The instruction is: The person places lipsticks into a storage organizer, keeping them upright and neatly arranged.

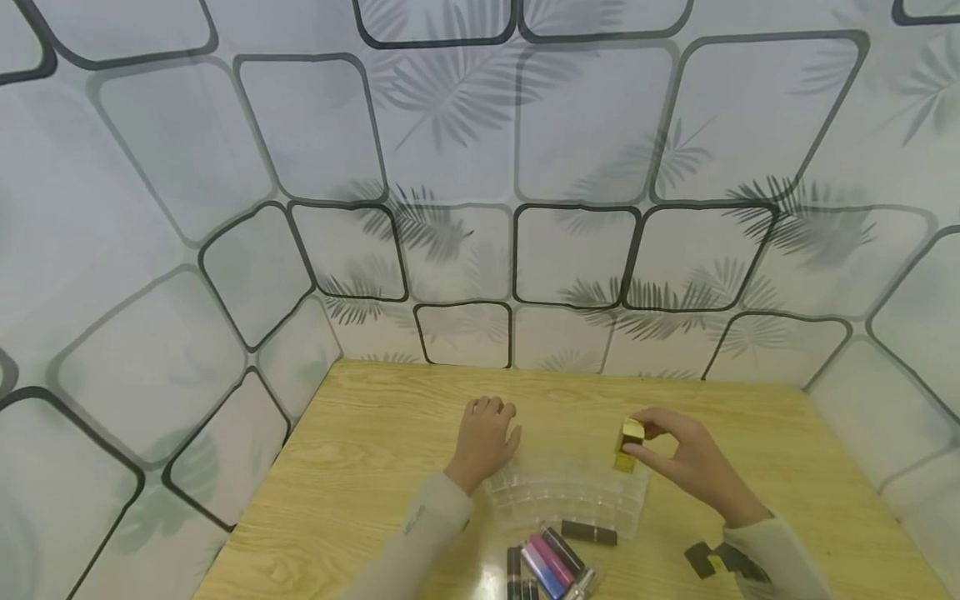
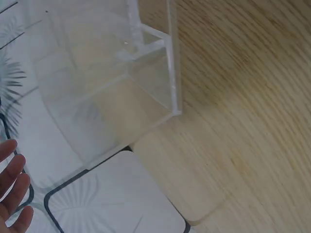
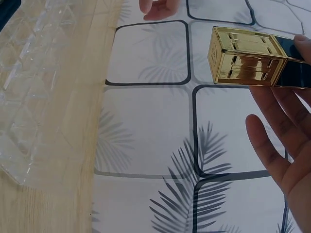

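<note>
My right hand (image 1: pixel 690 458) pinches a gold and black lipstick (image 1: pixel 632 433) between thumb and fingers, above the right end of a clear tiered organizer (image 1: pixel 570 487). In the right wrist view the gold end of the lipstick (image 3: pixel 243 57) points away from the hand, and the black part lies at the fingers (image 3: pixel 274 126). My left hand (image 1: pixel 483 437) is at the organizer's left end with its fingers loosely extended, holding nothing. Those fingers (image 2: pixel 15 187) show at the edge of the left wrist view, apart from the clear plastic wall (image 2: pixel 112 107).
A dark lipstick tube (image 1: pixel 588 532) lies at the organizer's front edge. Several more tubes, among them a pink one (image 1: pixel 551 560) and a blue one (image 1: pixel 542 567), lie nearer to me. Black pieces (image 1: pixel 701 560) are by the right sleeve. Patterned walls (image 1: pixel 465 250) border the wooden table (image 1: pixel 360 467).
</note>
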Tool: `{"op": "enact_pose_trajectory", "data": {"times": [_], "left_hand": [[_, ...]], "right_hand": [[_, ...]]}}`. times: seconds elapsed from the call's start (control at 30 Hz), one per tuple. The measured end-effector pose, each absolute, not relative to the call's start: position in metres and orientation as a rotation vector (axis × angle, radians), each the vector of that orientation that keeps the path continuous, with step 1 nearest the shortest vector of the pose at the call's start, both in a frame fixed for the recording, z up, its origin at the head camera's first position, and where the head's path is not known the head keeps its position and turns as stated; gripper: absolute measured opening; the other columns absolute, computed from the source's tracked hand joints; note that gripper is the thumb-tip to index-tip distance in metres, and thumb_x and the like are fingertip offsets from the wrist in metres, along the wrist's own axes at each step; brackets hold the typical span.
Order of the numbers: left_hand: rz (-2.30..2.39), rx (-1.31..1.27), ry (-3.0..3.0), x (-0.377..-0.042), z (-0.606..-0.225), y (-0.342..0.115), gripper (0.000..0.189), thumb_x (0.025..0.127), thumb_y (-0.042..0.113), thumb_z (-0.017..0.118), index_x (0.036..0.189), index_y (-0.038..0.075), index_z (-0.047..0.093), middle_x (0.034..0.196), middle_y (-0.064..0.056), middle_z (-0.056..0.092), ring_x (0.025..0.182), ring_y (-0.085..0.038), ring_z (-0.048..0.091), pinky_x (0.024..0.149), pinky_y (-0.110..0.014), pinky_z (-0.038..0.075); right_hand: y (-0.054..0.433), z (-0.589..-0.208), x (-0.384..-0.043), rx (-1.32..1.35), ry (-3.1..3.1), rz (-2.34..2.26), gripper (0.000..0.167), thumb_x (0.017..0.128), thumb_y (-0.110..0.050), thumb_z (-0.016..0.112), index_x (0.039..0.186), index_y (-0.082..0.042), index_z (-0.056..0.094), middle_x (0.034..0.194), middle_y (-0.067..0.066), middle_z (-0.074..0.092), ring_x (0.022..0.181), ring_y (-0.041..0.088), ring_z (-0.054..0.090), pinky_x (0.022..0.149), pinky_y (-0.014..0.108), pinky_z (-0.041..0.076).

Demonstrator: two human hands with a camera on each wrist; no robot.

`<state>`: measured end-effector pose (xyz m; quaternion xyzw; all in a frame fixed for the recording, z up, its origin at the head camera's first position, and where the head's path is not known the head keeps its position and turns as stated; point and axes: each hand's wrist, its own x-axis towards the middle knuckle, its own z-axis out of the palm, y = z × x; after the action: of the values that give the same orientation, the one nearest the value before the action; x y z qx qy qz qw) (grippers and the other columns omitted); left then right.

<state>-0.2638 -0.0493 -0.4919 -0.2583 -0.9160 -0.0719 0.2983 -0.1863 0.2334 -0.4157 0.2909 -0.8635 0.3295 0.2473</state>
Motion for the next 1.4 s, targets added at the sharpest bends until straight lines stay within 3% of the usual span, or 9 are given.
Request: {"op": "enact_pose_trajectory", "data": {"times": [0.73,1.13,1.4], "left_hand": [[-0.091,-0.711,-2.447,-0.293,-0.532,-0.044,0.014,0.080,0.026,0.066,0.087,0.014,0.067,0.079,0.001,0.063,0.077,-0.015,0.059,0.078,-0.034,0.049],[-0.144,-0.771,-2.347,-0.294,-0.541,-0.042,0.015,0.075,0.031,0.070,0.075,0.016,0.065,0.072,0.003,0.060,0.069,-0.013,0.055,0.070,-0.030,0.048],[-0.112,-0.828,-2.363,-0.294,-0.539,-0.043,0.018,0.075,0.031,0.069,0.080,0.014,0.067,0.075,0.002,0.060,0.070,-0.014,0.055,0.068,-0.029,0.045]], "right_hand": [[0.244,-0.441,-0.185,0.598,-2.470,0.905,0.035,0.072,-0.006,0.077,0.103,0.003,0.065,0.090,0.010,0.069,0.075,-0.001,0.059,0.064,0.028,0.053],[0.250,-0.456,-0.186,0.542,-2.499,0.940,0.034,0.073,-0.006,0.076,0.103,0.003,0.064,0.088,0.006,0.067,0.075,-0.005,0.057,0.063,0.026,0.053],[0.250,-0.461,-0.187,0.542,-2.492,0.948,0.033,0.073,-0.006,0.076,0.102,0.003,0.064,0.086,0.005,0.066,0.075,-0.006,0.057,0.063,0.029,0.054]]}}
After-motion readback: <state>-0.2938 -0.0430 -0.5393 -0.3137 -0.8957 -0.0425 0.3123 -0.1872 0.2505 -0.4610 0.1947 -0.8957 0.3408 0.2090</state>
